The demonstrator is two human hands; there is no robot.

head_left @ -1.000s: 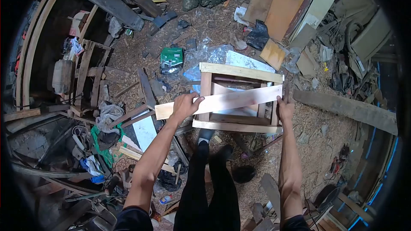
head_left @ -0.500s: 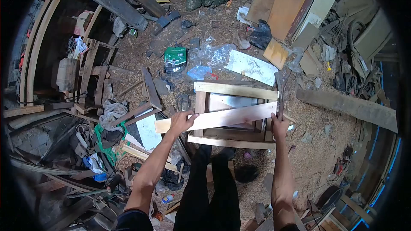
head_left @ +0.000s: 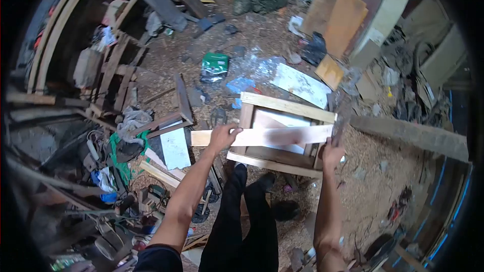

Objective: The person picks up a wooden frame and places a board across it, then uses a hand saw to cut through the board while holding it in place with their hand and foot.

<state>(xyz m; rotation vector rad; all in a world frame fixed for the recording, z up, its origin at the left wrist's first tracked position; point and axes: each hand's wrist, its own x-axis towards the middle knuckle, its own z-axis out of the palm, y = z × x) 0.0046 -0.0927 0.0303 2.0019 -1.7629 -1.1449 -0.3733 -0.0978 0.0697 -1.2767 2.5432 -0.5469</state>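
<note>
A pale wooden board [head_left: 282, 136] lies across a rectangular wooden frame [head_left: 287, 103], its left end reaching past the frame's side. My left hand [head_left: 222, 137] is closed on the board near that end, thumb on top. At the other end my right hand [head_left: 332, 154] is closed around a dark, long, flat tool [head_left: 342, 121], which looks like a saw but is blurred. The tool points away from me beside the board's end, and my right fingers are at that end. Whether they also grip the board is hidden.
Wood shavings cover the ground. Beyond the frame lie a white panel [head_left: 302, 85] and a green box [head_left: 215, 66]. A thick plank [head_left: 408, 130] lies at right. Scrap wood and a grey cloth [head_left: 133, 123] crowd the left; my feet are below the frame.
The board has turned from slanting upward at right to nearly level. The dark tool now shows a broader, blurred side. My view has shifted and tilted slightly.
</note>
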